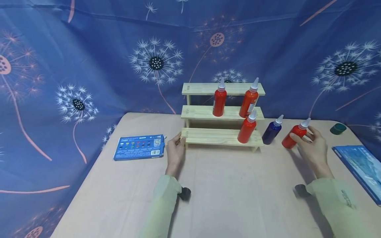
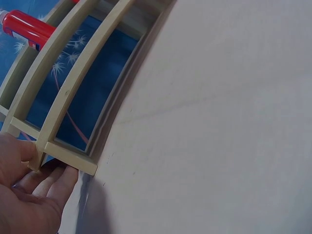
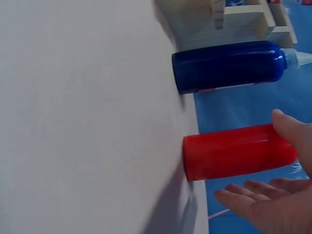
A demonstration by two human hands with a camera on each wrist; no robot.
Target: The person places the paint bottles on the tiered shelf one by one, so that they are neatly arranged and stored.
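Note:
A three-tier wooden stand [image 1: 208, 136] stands near the back of the table. My left hand [image 1: 175, 152] holds the left end of its lowest tier, thumb above and fingers beneath in the left wrist view. One red squeeze bottle [image 1: 219, 103] and an orange-red bottle [image 1: 247, 103] stand on the middle tier; another red bottle [image 1: 246, 131] is on the lowest tier, at the right. Beyond that end, a dark blue bottle [image 1: 271, 133] stands on the table. My right hand [image 3: 273, 204] is around a red bottle [image 3: 234, 152] on the table, thumb against it, fingers straight and spread apart from it.
A flat blue box [image 1: 139, 147] lies left of the stand. On the right are a dark green round lid-like object [image 1: 338, 129] and a blue-covered flat pad [image 1: 361, 168]. A blue dandelion-print cloth [image 1: 113, 49] hangs behind the table.

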